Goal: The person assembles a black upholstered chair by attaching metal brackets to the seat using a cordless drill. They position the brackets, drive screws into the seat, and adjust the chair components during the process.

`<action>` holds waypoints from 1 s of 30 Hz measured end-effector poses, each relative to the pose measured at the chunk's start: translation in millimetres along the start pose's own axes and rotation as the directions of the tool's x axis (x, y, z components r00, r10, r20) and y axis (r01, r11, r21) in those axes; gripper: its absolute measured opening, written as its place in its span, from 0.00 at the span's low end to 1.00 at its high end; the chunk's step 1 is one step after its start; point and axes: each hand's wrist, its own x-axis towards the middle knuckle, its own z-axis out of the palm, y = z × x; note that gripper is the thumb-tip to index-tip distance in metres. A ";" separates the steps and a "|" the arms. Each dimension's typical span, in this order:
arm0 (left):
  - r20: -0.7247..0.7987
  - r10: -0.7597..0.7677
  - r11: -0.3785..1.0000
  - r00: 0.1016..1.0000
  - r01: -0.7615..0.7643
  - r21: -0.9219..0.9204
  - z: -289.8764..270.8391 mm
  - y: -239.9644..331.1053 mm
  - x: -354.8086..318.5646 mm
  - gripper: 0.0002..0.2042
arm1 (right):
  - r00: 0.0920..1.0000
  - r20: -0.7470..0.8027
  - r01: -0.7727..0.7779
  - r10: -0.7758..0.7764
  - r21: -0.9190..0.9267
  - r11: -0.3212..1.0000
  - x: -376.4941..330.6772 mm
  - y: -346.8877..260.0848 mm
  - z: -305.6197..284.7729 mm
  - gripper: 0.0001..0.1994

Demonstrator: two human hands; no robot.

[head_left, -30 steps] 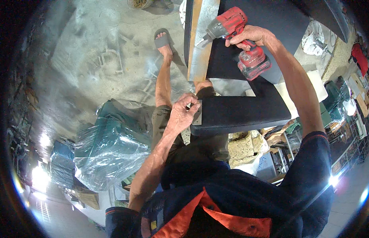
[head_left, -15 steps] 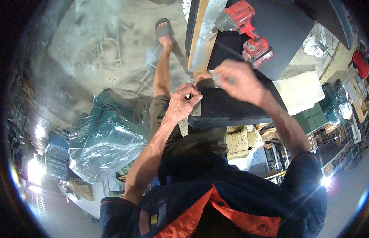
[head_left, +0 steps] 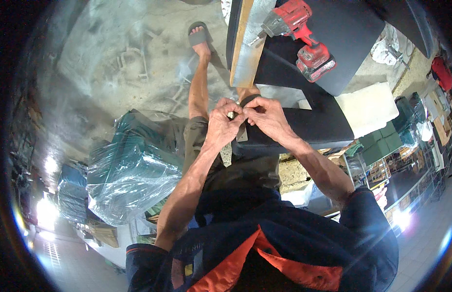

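My left hand [head_left: 225, 122] is closed, fingertips pinched together above the near left corner of a black padded frame [head_left: 303, 124]. My right hand [head_left: 268, 119] meets it there, thumb and finger pinched against the left fingertips. Whatever lies between them is too small and covered to name. Just below the fingers a small metal plate [head_left: 242, 133] shows at the frame's corner, partly hidden by my hands. Beyond them a red cordless drill [head_left: 303, 36] lies on its side on the black upholstery, its bit pointing left over a wooden strip with a grey metallic face [head_left: 245, 53].
Left of my legs stands a green bundle in clear plastic wrap [head_left: 133, 168]. A cream foam slab [head_left: 367, 109] lies at the frame's right end, near green blocks [head_left: 381, 146]. Yellowish foam pieces [head_left: 293, 175] sit under the frame. My sandalled foot [head_left: 198, 39] rests on the concrete floor.
My right hand has come down and left from above the frame, and its fingertips now meet those of my left hand. The left hand has barely moved; the drill lies as before.
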 end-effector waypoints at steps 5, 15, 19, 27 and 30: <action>0.035 -0.049 0.999 0.998 0.048 0.018 -4.8 -2.9 9.9 0.07 | 0.999 0.014 0.039 -0.037 -0.167 0.985 15.5 -0.8 -1.9 0.10; 0.071 -0.124 0.978 0.990 0.134 -0.162 -37.2 20.1 79.6 0.07 | 0.988 -0.105 0.123 -0.114 0.082 0.989 56.2 -41.4 -5.9 0.09; -0.049 -0.150 0.971 0.987 0.138 -0.196 -36.1 35.5 100.9 0.08 | 0.976 -0.210 0.142 -0.054 0.432 0.890 75.2 -47.3 6.4 0.09; -0.243 0.001 1.000 0.970 -0.002 0.000 -17.1 42.6 131.6 0.05 | 0.922 -0.382 0.291 -0.056 0.594 0.750 109.6 -48.4 9.7 0.08; -0.218 0.017 0.999 0.976 -0.010 0.032 -16.3 36.4 141.0 0.05 | 0.911 -0.411 0.300 -0.038 0.598 0.743 113.9 -46.2 11.0 0.07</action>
